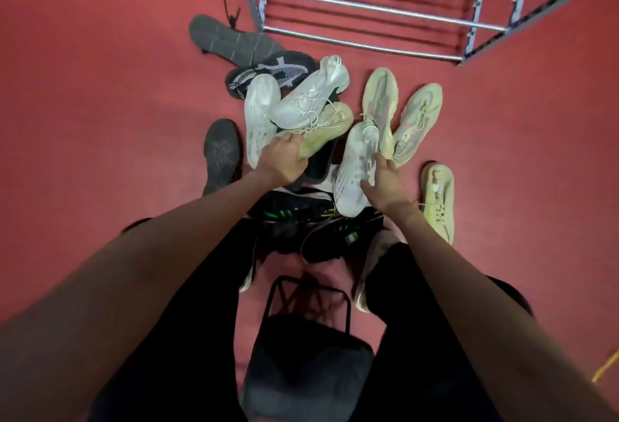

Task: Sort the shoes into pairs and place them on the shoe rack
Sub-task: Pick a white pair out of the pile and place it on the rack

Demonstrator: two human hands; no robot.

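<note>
A heap of shoes lies on the red floor in front of a metal shoe rack (378, 8). My left hand (283, 162) grips the heel end of a pale yellow sneaker (330, 126) in the heap, with a white laced sneaker (311, 95) lying on top of it. My right hand (385, 183) rests with fingers spread on a white sneaker (355, 170). Two cream sneakers (380, 96) (417, 120) lie side by side to the right. Another cream sneaker (437, 200) lies alone further right. Two black sneakers with green stripes (294, 212) (338, 237) sit near my legs.
A dark grey shoe (221, 153) lies left of the heap, and a black sole-up shoe (227, 41) and a black-and-white patterned shoe (268, 75) lie behind it. A black chair (308, 364) stands between my legs. The rack's lower rails are bare.
</note>
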